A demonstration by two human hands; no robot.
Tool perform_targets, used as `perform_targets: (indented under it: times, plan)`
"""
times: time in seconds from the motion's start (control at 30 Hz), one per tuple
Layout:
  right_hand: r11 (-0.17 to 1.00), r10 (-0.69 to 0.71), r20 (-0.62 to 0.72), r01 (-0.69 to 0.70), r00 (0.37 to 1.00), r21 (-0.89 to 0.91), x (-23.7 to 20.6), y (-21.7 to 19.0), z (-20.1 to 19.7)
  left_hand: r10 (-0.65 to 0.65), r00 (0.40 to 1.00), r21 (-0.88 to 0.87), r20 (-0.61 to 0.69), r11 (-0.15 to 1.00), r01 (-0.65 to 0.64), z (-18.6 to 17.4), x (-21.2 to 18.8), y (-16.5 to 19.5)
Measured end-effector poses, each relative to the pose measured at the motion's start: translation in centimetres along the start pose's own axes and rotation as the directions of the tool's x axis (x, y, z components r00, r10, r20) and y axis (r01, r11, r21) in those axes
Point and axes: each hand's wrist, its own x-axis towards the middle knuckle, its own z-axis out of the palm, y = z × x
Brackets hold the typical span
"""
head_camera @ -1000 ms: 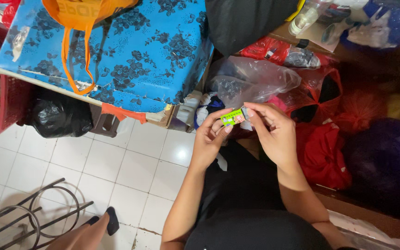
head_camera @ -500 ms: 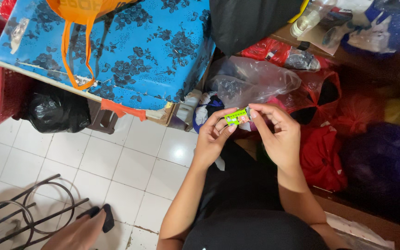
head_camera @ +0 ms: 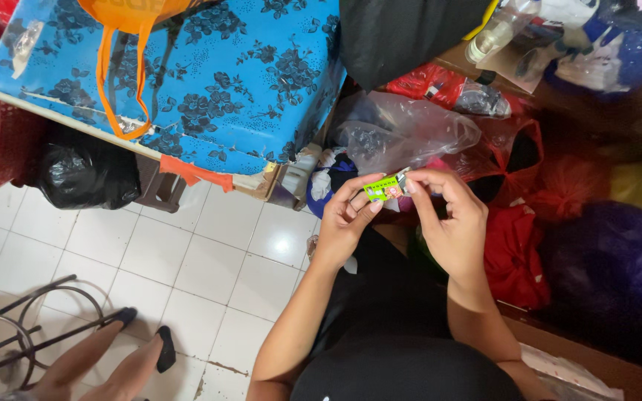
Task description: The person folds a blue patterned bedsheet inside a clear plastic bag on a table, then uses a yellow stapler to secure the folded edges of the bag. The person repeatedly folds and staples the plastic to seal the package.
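Left hand (head_camera: 347, 219), right hand (head_camera: 451, 223) — raised, fingertips pinched

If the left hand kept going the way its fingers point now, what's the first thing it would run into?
The left hand points up and right, pinching the small green packet together with the right hand. Beyond it, probably the clear plastic bag comes first, though depth is unclear.

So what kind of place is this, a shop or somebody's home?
Probably a cramped storeroom or small shop corner, though I can't be sure. Bulging plastic bags and red bags are heaped beside a table under a blue floral cloth, on a white tiled floor. Both hands pinch a small green packet.
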Motion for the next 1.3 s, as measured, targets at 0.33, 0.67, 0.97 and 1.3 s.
perform_targets:
  times: [0.33,0.67,0.97,1.3]
  plan:
    - [0.940,0.059,0.060,-0.076,0.996,0.334,-0.1,0.3,-0.1,-0.018,1.000,-0.028,0.009,0.999,0.018,0.1,0.0,0.1]
    - [0.985,0.035,0.006,-0.035,0.999,0.170,0.0,0.1,0.0,-0.001,0.999,-0.044,0.036,0.999,0.002,0.0,0.0,0.2]
    - [0.904,0.090,0.032,-0.096,0.995,0.416,-0.1,0.2,-0.3,0.016,0.999,-0.032,0.046,0.999,-0.015,0.0,0.0,0.2]
    - [0.764,0.240,0.210,-0.318,0.948,0.561,-0.1,2.0,-1.2,0.027,1.000,-0.018,0.009,0.999,-0.027,-0.3,-0.9,0.6]
